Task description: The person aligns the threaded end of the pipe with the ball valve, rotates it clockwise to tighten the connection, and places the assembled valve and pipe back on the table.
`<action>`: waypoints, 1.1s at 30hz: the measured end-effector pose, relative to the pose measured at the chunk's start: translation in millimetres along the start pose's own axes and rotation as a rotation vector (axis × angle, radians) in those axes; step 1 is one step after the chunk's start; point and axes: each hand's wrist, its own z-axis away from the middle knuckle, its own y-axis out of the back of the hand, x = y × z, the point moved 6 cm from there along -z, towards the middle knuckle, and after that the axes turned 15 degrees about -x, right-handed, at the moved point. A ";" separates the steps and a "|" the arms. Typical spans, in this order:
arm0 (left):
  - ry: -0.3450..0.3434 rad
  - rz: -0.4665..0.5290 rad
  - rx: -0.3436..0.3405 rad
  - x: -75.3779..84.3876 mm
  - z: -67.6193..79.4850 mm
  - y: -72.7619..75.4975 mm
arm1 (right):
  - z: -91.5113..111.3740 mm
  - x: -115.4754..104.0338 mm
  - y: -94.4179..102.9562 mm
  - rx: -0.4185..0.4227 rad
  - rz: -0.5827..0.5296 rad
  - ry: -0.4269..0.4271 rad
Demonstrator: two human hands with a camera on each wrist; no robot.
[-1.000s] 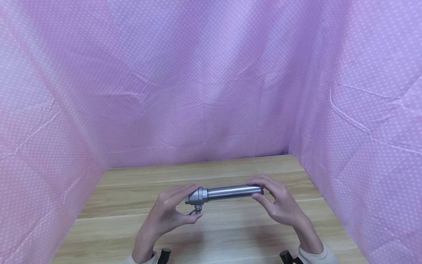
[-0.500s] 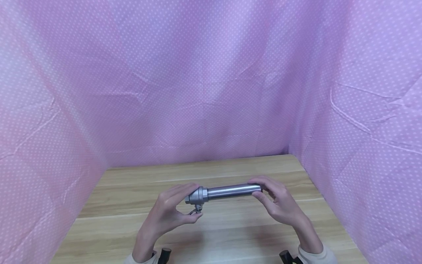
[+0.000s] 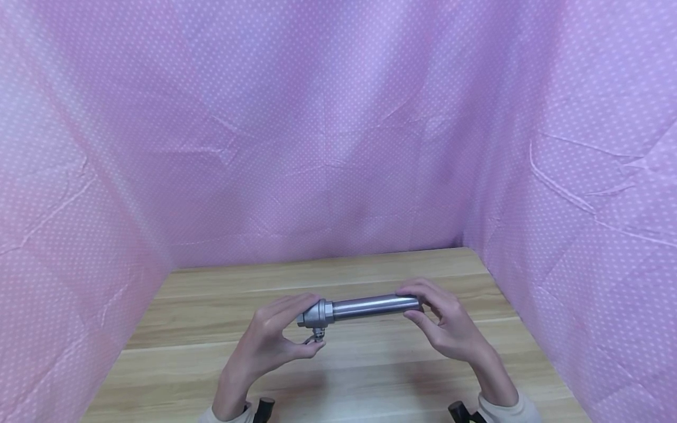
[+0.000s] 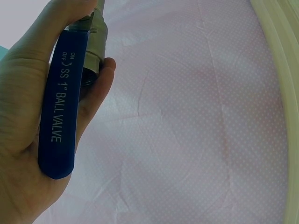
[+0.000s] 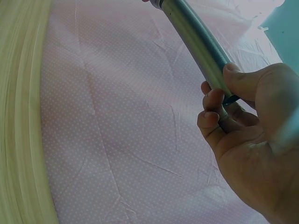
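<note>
Tabletop (image 3: 180, 335) below, left grip (image 3: 270, 338) clasps valve (image 3: 317, 315), right grip (image 3: 452, 329) pinches pipe (image 3: 374, 306) near its end.

Valve (image 3: 316, 315) left of pipe (image 3: 375, 306); table (image 3: 370, 379) below, cloth (image 3: 317, 147) behind.

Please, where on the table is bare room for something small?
Bare table lies between the left hand and left curtain, between the right hand and right curtain, and between pipe and back curtain. Crowded: between the hands, which hold ball valve and pipe.
</note>
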 end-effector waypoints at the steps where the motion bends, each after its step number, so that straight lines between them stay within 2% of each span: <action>1: 0.001 0.001 0.000 0.1 -0.1 -0.3 | 0.1 -0.1 0.2 0.001 0.007 0.002; 18: 0.008 0.002 -0.002 -0.5 -0.1 -1.0 | 0.3 -1.6 1.8 -0.002 0.083 -0.024; 23: 0.011 0.006 -0.006 -0.2 -0.2 -1.3 | 1.6 0.5 2.2 -0.018 0.078 -0.080; 29: 0.017 0.002 -0.007 0.0 -0.7 -1.5 | 0.7 -0.4 2.7 -0.006 0.082 -0.057; 33: 0.016 0.002 -0.008 -0.1 -1.0 -1.9 | 2.4 1.9 2.4 -0.009 0.053 -0.087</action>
